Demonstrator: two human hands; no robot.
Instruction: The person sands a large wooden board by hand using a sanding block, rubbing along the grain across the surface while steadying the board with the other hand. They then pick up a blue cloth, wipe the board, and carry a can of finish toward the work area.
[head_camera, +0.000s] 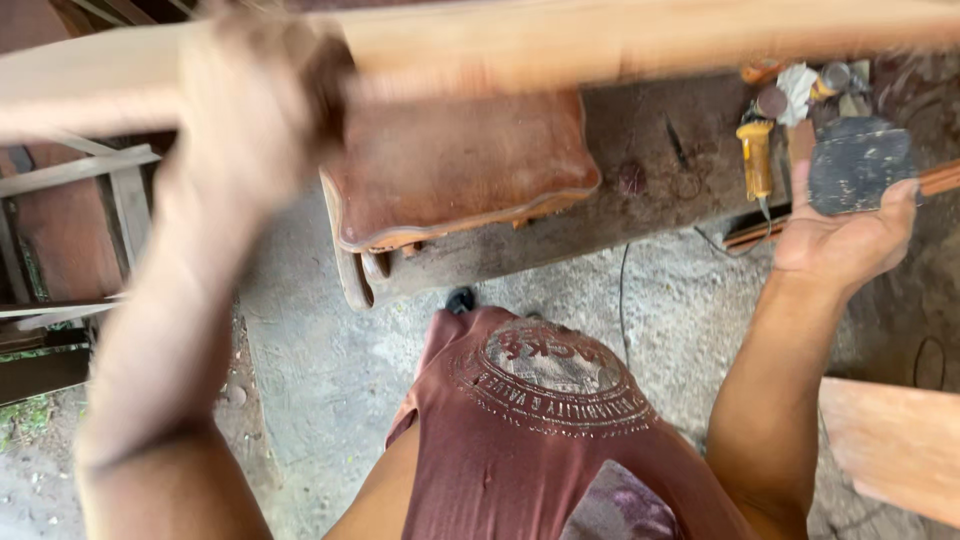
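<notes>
Wood is what my left hand (255, 110) grips: a long pale plank (620, 40) that runs across the top of my view from the left edge to the right edge, raised above the table (650, 170). My fingers are wrapped around it near its left part, and both hand and plank show blurred, so I cannot tell finer detail of the grip.

My right hand (845, 235) is off to the right, lower than the plank and apart from it. It holds a dark, flat sanding block (858, 165), with the thumb on its left side and the fingers curled around its right edge.

Below the plank, a carved brown wooden panel (455, 165) with a wavy rim lies on the dark, worn table and hangs over its front edge. Further right on the table lies a tool with a yellow handle (757, 158), and a thin cord (622, 300) trails from the table down to the ground. Small odds and ends sit at the far right corner, too blurred to name.

Under me is a grey concrete floor (320, 350). My reddish shirt (540, 430) fills the bottom middle. At the lower right, 1 more pale board (890, 440) sticks into view, and wooden frames (90, 190) stand at the left.
</notes>
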